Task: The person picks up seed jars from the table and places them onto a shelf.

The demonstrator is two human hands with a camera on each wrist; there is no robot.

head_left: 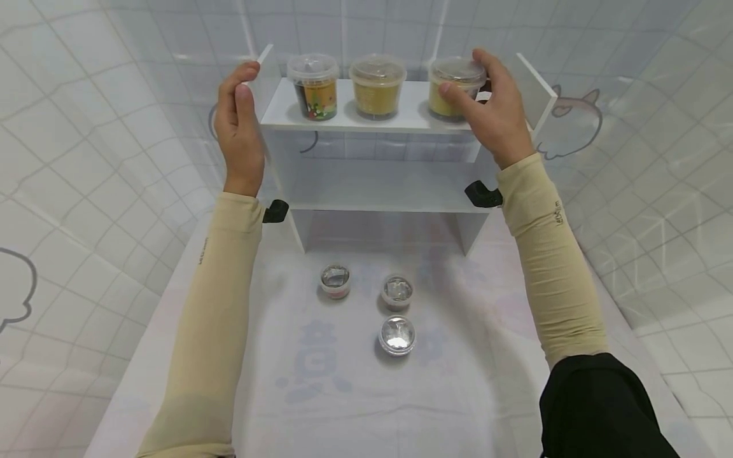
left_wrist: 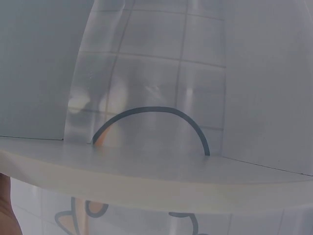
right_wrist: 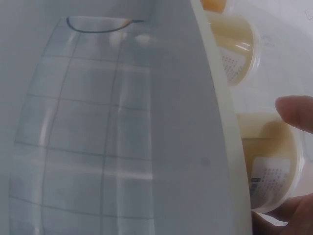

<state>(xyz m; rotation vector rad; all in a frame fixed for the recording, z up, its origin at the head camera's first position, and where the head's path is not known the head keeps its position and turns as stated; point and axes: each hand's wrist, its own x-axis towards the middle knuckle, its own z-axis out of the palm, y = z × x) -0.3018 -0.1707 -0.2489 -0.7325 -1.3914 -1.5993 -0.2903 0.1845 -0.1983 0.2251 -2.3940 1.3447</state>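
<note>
My right hand (head_left: 498, 111) grips a clear lidded plastic tub with yellow contents (head_left: 441, 102) at the right end of the white shelf's (head_left: 366, 127) top board. In the right wrist view, its thumb and fingers lie around that tub (right_wrist: 269, 166), which bears a white label. At the shelf's left side, my left hand (head_left: 240, 127) holds the upright side panel (head_left: 266, 83) with bent fingers. Left of the gripped tub stand another yellow tub (head_left: 376, 89) and a tub with a colourful printed wrap (head_left: 315, 89), both lidded and upright.
Three small round tubs with shiny silver tops, one at the left (head_left: 335, 281), one at the right (head_left: 397, 291) and one nearer (head_left: 397, 335), stand on the white-covered table (head_left: 321, 407) before the shelf. A lower board (head_left: 378, 184) spans the unit. Tile-patterned sheeting (head_left: 103, 127) surrounds it.
</note>
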